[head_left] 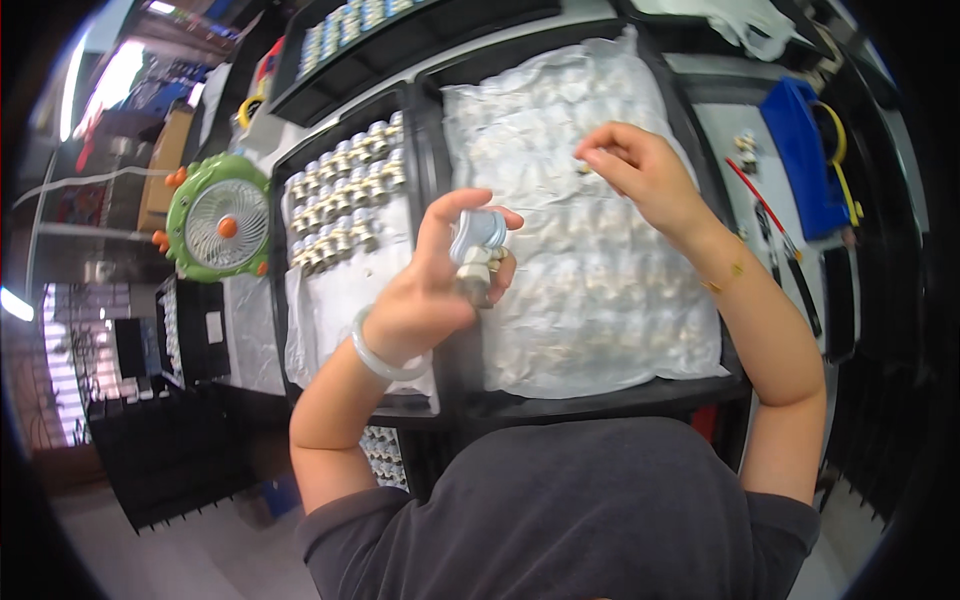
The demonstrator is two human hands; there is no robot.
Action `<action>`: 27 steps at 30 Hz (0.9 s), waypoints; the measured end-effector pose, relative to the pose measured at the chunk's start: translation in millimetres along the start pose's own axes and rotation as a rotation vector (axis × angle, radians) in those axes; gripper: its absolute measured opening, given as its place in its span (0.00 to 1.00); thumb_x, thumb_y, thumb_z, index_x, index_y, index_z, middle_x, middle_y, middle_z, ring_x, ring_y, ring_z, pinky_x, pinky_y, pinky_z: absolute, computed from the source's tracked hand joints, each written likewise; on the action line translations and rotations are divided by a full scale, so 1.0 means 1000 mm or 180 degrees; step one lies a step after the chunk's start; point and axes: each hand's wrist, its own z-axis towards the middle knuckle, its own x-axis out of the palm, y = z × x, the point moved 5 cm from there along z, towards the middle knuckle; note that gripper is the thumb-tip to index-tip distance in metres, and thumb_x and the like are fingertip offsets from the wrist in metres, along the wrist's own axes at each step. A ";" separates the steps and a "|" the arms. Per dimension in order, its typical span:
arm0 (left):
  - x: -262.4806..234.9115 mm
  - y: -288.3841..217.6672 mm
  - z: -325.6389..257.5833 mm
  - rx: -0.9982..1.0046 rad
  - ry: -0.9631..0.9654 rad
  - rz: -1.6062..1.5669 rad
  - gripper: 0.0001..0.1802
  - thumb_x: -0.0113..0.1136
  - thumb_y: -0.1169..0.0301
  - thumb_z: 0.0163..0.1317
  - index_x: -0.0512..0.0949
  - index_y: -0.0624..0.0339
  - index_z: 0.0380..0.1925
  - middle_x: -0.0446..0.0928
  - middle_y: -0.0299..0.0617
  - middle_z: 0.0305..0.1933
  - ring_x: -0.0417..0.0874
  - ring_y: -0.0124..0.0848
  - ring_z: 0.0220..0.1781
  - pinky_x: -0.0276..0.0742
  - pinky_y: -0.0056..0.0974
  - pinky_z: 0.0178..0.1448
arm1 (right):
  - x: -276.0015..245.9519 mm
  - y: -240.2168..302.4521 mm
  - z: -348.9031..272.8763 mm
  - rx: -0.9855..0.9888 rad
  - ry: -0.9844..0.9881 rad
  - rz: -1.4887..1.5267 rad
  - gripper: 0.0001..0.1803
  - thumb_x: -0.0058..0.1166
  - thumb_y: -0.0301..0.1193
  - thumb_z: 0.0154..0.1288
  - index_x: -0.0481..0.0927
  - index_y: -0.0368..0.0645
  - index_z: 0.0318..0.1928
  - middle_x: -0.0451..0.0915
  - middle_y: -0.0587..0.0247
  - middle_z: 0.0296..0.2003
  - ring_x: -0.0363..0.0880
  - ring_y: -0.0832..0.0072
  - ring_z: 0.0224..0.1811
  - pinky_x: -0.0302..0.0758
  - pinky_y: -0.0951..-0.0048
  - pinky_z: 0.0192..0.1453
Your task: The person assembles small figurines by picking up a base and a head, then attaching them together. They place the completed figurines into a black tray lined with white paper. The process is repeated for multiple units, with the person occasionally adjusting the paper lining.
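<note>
My left hand point(425, 290) is closed around a small metal fitting point(478, 262) with a light blue round top. It holds the fitting up over the divide between two black trays. My right hand point(640, 175) hovers above the right tray, thumb and forefinger pinched together. A tiny yellowish bit shows at those fingertips, too small to name. White plastic sheeting point(600, 340) covers the right tray, with rows of lumpy shapes showing through. Rows of similar metal fittings point(345, 175) stand on white lining in the left tray point(440, 405).
A green fan point(225, 218) stands left of the trays. Another black tray point(400, 45) of blue-topped parts lies at the back. On the right are a blue bin point(800, 150), a red-handled tool point(760, 200), a few loose fittings point(746, 150) and yellow-handled scissors point(848, 190).
</note>
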 end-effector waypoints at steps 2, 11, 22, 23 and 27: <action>0.003 -0.006 -0.015 0.0429 -0.0019 0.0320 0.45 0.61 0.80 0.41 0.49 0.44 0.58 0.57 0.46 0.57 0.68 0.33 0.44 0.63 0.35 0.46 | 0.006 -0.002 -0.002 0.0024 0.0139 -0.0082 0.07 0.51 0.31 0.59 0.76 0.39 0.32 0.65 0.79 0.16 0.56 0.91 0.18 0.53 0.84 0.21; 0.003 -0.010 -0.028 0.0993 0.0087 0.1082 0.47 0.61 0.82 0.37 0.47 0.48 0.57 0.61 0.50 0.54 0.68 0.35 0.47 0.64 0.41 0.51 | 0.016 -0.006 -0.006 0.0073 0.0326 -0.0371 0.05 0.49 0.27 0.58 0.76 0.39 0.33 0.61 0.81 0.15 0.52 0.92 0.17 0.49 0.85 0.21; 0.004 -0.024 -0.030 0.1134 -0.1147 0.5088 0.32 0.64 0.63 0.29 0.70 0.56 0.42 0.61 0.38 0.28 0.61 0.35 0.30 0.52 0.37 0.38 | 0.020 -0.003 -0.010 0.0110 0.0415 -0.0456 0.05 0.49 0.27 0.58 0.75 0.39 0.33 0.59 0.81 0.15 0.51 0.92 0.18 0.48 0.85 0.21; 0.004 -0.024 -0.030 0.1095 -0.1111 0.5059 0.33 0.64 0.62 0.30 0.70 0.54 0.43 0.61 0.37 0.28 0.62 0.35 0.31 0.52 0.37 0.39 | 0.021 -0.002 -0.010 0.0125 0.0420 -0.0442 0.05 0.49 0.27 0.58 0.75 0.39 0.33 0.59 0.81 0.15 0.52 0.92 0.18 0.48 0.85 0.21; -0.003 -0.028 -0.027 0.0701 -0.0640 0.4589 0.33 0.63 0.65 0.32 0.68 0.59 0.46 0.67 0.40 0.35 0.66 0.33 0.36 0.58 0.37 0.45 | 0.019 -0.002 -0.012 0.0149 0.0441 -0.0408 0.05 0.50 0.26 0.58 0.75 0.39 0.33 0.60 0.81 0.15 0.52 0.92 0.18 0.48 0.86 0.21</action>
